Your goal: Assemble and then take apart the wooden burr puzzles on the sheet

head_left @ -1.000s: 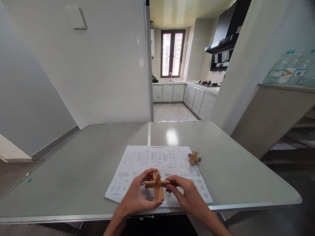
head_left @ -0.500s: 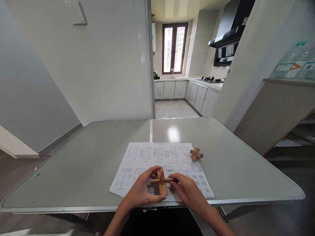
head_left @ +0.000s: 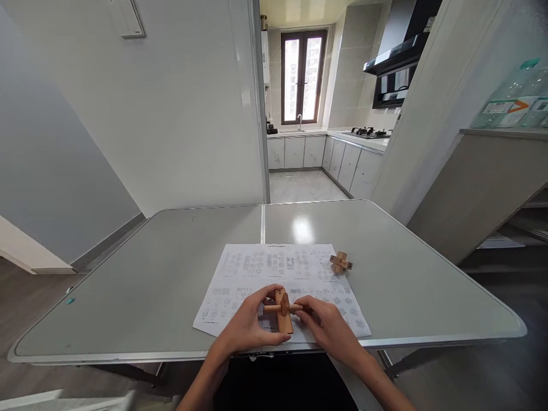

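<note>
A wooden interlocking puzzle (head_left: 283,319) is held between my two hands above a printed sheet. It shows a flat upright block marked "2", with a thin crosspiece through it. My left hand (head_left: 250,322) grips the block by its far and near ends, thumb at the near end. The fingertips of my right hand (head_left: 327,328) pinch the right end of the crosspiece. Under the hands lies the instruction sheet (head_left: 274,279), covered with small diagrams. A second wooden puzzle (head_left: 341,262), assembled and numbered, sits at the sheet's right edge.
The grey table (head_left: 171,285) has a metal rim and a centre seam. A small teal scrap (head_left: 71,301) lies on its left edge. Plastic bottles (head_left: 509,103) stand on a cabinet at the right. Beyond the table, a doorway opens onto a kitchen.
The camera view has shifted slightly. The puzzle is tilted a little differently in my hands, and both hands keep their hold on it.
</note>
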### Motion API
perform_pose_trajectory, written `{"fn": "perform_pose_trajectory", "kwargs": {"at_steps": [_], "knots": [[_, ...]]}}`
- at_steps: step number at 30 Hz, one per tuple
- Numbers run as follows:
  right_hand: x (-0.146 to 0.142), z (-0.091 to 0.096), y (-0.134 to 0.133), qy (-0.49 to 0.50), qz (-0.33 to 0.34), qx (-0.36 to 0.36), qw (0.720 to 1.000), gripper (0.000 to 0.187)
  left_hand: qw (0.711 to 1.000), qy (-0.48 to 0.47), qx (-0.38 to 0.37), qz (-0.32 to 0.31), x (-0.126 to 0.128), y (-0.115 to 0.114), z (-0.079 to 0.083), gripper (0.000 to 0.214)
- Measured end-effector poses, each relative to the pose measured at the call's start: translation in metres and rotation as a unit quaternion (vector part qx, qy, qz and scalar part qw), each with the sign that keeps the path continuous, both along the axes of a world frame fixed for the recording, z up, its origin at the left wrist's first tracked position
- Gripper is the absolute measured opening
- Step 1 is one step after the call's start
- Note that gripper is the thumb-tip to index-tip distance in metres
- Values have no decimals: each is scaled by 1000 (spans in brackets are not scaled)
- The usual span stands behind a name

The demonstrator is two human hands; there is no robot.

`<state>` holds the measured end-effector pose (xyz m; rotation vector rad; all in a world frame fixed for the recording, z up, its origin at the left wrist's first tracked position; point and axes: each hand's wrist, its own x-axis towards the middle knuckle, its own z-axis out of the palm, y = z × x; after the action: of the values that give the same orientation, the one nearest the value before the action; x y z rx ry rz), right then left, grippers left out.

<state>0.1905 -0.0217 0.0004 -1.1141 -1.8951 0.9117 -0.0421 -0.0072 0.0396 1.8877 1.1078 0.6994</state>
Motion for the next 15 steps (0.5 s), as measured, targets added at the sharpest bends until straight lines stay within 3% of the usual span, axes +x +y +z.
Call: {"fn": "perform_pose_trajectory", "kwargs": {"at_steps": [15], "knots": [[1,-1,0,33,-11,-9,999,22,1000,-14,0,-2,2,-2,-3,79]]}}
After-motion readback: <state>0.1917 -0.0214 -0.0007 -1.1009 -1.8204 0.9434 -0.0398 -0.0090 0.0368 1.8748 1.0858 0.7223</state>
